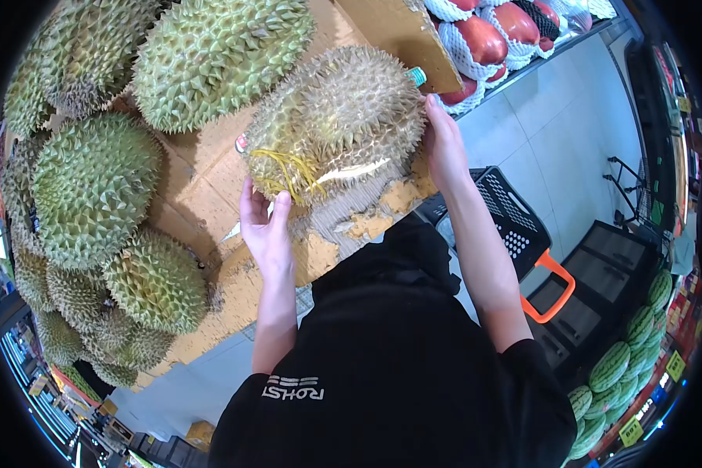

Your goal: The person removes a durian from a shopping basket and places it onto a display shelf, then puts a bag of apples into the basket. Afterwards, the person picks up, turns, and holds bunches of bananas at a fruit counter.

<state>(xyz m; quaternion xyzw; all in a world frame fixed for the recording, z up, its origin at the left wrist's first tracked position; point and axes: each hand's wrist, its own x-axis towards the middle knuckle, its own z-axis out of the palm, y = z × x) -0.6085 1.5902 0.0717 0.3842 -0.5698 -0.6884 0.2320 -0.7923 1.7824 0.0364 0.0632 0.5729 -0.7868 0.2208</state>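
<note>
A large brownish durian (339, 117) lies on the cardboard-covered stand between my hands. Yellow twine (292, 167) is tied at its left part, and a pale split shows along its near side. My left hand (265, 225) grips the durian's lower left end, thumb and fingertips at the spiky husk near the twine. Against its right end rests my right hand (446, 148), the fingers partly hidden behind the husk. Close to that hand, a teal band (417, 76) shows at the durian's end.
Greener durians (93, 191) are heaped at the left, another (222, 58) at the back. Behind a cardboard flap (405, 39) sit red fruits in foam nets (483, 40). A black basket with an orange handle (550, 288) stands at my right; watermelons (610, 366) lie beyond.
</note>
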